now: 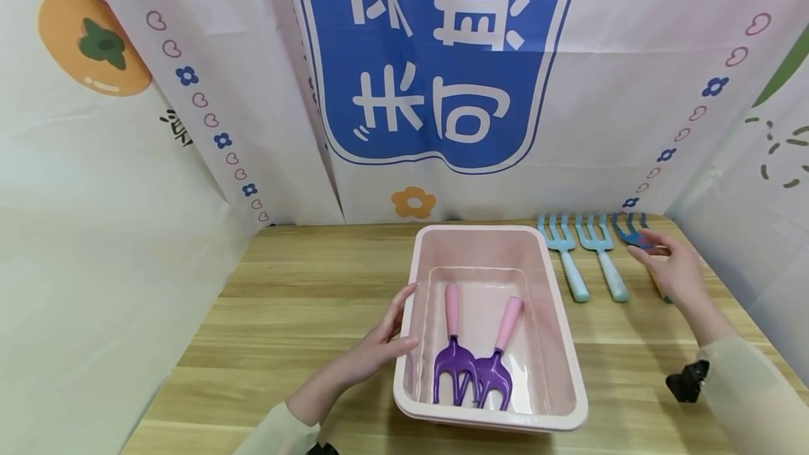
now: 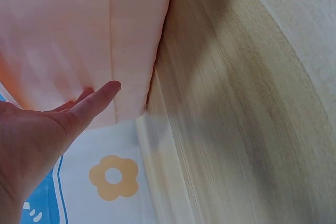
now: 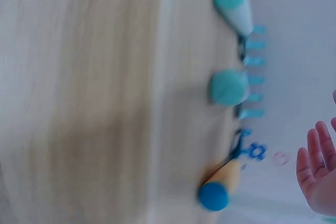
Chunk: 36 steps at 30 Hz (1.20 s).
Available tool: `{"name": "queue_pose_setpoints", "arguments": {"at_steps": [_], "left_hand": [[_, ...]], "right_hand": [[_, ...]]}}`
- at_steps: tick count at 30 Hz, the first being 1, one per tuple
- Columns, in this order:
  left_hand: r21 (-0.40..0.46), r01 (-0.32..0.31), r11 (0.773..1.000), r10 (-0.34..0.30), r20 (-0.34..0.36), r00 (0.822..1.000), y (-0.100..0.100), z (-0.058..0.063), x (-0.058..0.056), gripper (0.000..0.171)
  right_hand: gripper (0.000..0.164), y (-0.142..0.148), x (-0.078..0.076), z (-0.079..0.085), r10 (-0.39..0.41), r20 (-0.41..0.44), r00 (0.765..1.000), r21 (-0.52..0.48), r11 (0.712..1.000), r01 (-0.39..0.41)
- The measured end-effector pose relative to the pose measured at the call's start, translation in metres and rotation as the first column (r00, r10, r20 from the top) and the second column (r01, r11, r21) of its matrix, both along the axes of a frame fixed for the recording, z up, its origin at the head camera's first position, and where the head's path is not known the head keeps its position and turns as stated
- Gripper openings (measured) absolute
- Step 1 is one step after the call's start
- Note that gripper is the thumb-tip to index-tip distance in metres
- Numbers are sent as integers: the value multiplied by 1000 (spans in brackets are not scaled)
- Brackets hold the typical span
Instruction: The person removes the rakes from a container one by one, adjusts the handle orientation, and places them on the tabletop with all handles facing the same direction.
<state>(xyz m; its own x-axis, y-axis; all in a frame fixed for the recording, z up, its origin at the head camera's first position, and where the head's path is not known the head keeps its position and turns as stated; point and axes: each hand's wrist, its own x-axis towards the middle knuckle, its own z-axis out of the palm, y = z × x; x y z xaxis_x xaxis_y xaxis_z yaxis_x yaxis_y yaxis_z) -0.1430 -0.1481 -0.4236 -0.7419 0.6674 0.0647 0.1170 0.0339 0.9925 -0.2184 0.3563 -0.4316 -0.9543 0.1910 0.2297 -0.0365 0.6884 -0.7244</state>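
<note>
A: Start with the hands. What have they got?

B: Nothing firmly, by the look of it. The left hand [image 1: 379, 350] rests at the left wall of the pink box [image 1: 493, 419], fingers extended rather than wrapped round it. The right hand [image 1: 678, 271] is near the bench's far right corner, fingers loose, with the dark blue fork [image 1: 628, 237] just below it.

A: Touching that fork?

B: I can't tell. From the right wrist it looks apart from the orange handle [image 3: 229, 174], at least.

A: So which step is this?

B: My reading is the approach to a pick-up, with the left hand steadying the box. The next move calls for closing thumb and fingers round the dark fork and raising it without catching its neighbour.

A: What neighbour?

B: Two light blue forks, one in the middle [image 1: 611, 276] and one nearest the box [image 1: 573, 274]. All three lie in a row, tines at the bench [image 1: 303, 314]'s far edge.

A: And inside the box?

B: Two purple forks, left [image 1: 452, 354] and right [image 1: 496, 375], overlapping, their pink handles towards the far edge. Beyond stands a printed backdrop [image 1: 619, 90].
</note>
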Motion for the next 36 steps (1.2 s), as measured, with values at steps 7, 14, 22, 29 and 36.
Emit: {"name": "queue_pose_setpoints", "arguments": {"at_steps": [7,14,22,29,36], "left_hand": [[-6,-2,1000,2,-1,1000,0,-1,0,80],[-8,-7,1000,7,6,1000,0,1,1,79],[-9,-6,1000,6,5,1000,-1,0,0,78],[-9,-2,1000,2,4,1000,-1,-2,-1,79],[-14,-2,1000,2,1,1000,-1,-1,0,79]], "right_hand": [[50,-29,11,26,154,-102,983,-10,988,-156],[43,-59,21,50,340,-147,929,-43,936,-350],[41,-98,25,78,583,-142,800,-26,806,-592],[48,-130,18,90,731,-63,679,8,681,-732],[61,-156,8,90,834,97,543,-101,551,-828]]}}
